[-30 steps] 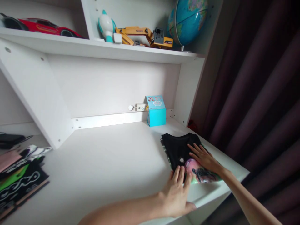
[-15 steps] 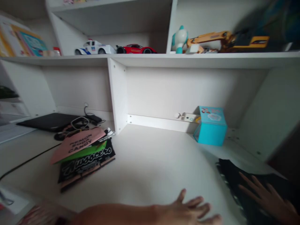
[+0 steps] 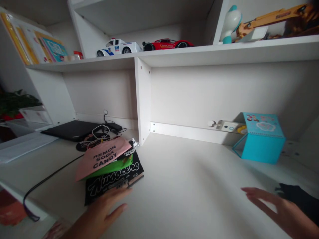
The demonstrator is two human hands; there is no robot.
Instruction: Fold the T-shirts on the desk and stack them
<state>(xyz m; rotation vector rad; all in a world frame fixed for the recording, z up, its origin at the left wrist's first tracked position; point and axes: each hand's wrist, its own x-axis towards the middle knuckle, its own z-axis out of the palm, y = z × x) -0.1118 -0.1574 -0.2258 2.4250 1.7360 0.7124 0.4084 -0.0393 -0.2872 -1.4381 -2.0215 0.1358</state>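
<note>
My left hand (image 3: 109, 204) is open, thumb apart from the fingers. Its fingertips are at the near edge of a black printed piece (image 3: 114, 181) with white script, seemingly folded cloth; whether they touch it I cannot tell. Above that piece in the same pile lie a bright green piece (image 3: 112, 167) and a pink one (image 3: 104, 154) lettered "REMON SODA CANDY". Over at the right, my right hand (image 3: 276, 205) is open and holds nothing, thumb and fingers apart above the desk. A dark cloth (image 3: 300, 197) lies just beyond it, partly cut off by the frame.
A white desk (image 3: 174, 186) stretches under a shelf (image 3: 214, 54). A blue desk calendar (image 3: 263, 146) stands at the right by a power strip (image 3: 228, 126). Behind the pile are a black laptop (image 3: 71, 130), a charger (image 3: 114, 126) and cables. Toy cars (image 3: 166, 44) sit above.
My left hand has swung left, from the desk's near middle to the pile. My right hand has lifted off the dark cloth and moved left of it. The view has turned left.
</note>
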